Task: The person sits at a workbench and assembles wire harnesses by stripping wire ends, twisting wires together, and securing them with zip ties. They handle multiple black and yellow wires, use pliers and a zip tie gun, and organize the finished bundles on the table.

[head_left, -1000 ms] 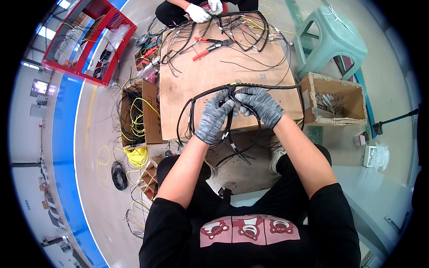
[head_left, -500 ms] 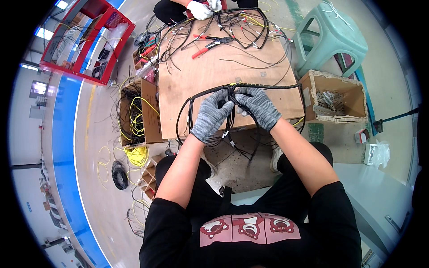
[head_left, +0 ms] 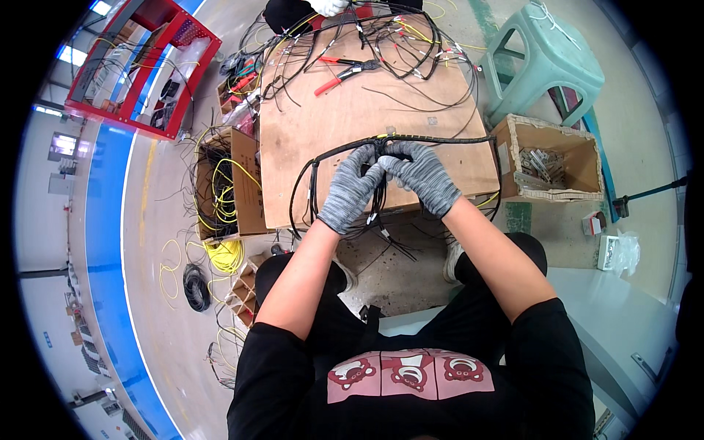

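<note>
A black wire harness (head_left: 440, 140), wrapped with tape and marked with yellow spots, lies along the near part of the wooden tabletop (head_left: 323, 125). Both my hands wear grey knit gloves and meet at a branch where the bundle turns down toward me. My left hand (head_left: 347, 189) is closed around the branch from the left. From the right, my right hand (head_left: 424, 177) pinches the same spot, its fingertips touching those of the left. Loose black wire ends (head_left: 385, 233) with white tags hang over the table's near edge. The exact grip is partly hidden behind the fingers.
Red-handled cutting pliers (head_left: 346, 76) lie farther up the table, near a second tangled harness (head_left: 411, 44). A co-worker's white-gloved hand (head_left: 328, 6) is at the far edge. Cardboard boxes of wires (head_left: 249, 176) and metal parts (head_left: 579, 172) flank the table; a green stool (head_left: 546, 51) stands far right.
My right hand has shifted slightly left, against my left fingertips. The wire strand that hung below it has moved out from there. The co-worker's hands have drawn back toward the top edge.
</note>
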